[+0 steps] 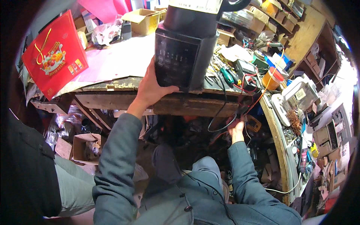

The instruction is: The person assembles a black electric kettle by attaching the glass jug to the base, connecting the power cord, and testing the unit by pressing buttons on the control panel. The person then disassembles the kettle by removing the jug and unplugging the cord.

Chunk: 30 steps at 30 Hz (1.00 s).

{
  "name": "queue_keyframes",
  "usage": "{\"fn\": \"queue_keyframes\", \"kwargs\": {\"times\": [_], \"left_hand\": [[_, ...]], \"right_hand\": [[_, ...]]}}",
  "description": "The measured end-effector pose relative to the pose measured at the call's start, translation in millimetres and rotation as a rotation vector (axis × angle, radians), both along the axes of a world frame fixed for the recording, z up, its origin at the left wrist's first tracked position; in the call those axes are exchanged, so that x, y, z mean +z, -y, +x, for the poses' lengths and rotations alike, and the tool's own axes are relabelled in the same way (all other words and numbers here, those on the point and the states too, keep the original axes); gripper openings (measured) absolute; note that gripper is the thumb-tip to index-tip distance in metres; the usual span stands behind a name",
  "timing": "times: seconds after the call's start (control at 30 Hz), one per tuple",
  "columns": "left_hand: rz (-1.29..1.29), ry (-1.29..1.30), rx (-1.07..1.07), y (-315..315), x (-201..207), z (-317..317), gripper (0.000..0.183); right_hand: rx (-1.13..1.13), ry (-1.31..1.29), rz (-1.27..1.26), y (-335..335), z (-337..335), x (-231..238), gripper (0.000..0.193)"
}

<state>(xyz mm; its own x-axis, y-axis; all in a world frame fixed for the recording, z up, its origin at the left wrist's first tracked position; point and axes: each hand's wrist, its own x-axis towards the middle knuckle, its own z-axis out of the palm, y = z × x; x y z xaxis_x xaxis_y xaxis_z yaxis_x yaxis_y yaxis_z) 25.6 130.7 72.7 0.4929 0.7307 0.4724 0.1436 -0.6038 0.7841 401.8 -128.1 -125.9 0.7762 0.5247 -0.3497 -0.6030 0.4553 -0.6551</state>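
Black, boxy plastic appliance [176, 60] at near edge of wooden surface [120, 84], long axis running up and away from nearer left hand [150, 90], whose grip clasps its lower left corner; right hand [236, 129] lower right, well apart, closure unclear.

Left hand [152, 88] higher, right hand [236, 128] lower

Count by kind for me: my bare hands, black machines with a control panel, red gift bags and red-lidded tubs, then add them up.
Bare hands: 2 (left hand, right hand)
Black machine: 1
Red gift bag: 1
Red-lidded tub: 1
Total: 5
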Motion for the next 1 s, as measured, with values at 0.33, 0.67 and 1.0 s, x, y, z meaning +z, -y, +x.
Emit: {"fn": "queue_keyframes", "kwargs": {"times": [0.33,0.67,1.0], "left_hand": [[0.074,0.006,0.010,-0.2,-2.1,-2.1,0.136],[0.041,-0.009,0.015,6.8,5.4,0.6,0.137],[0.033,0.001,0.000,6.8,5.9,1.2,0.134]], "right_hand": [[-0.008,-0.010,-0.044,-6.0,-16.7,8.8,0.051],[0.045,0.020,-0.031,5.0,13.2,-25.0,0.053],[0.082,0.074,0.027,7.4,10.0,-23.4,0.043]]}}
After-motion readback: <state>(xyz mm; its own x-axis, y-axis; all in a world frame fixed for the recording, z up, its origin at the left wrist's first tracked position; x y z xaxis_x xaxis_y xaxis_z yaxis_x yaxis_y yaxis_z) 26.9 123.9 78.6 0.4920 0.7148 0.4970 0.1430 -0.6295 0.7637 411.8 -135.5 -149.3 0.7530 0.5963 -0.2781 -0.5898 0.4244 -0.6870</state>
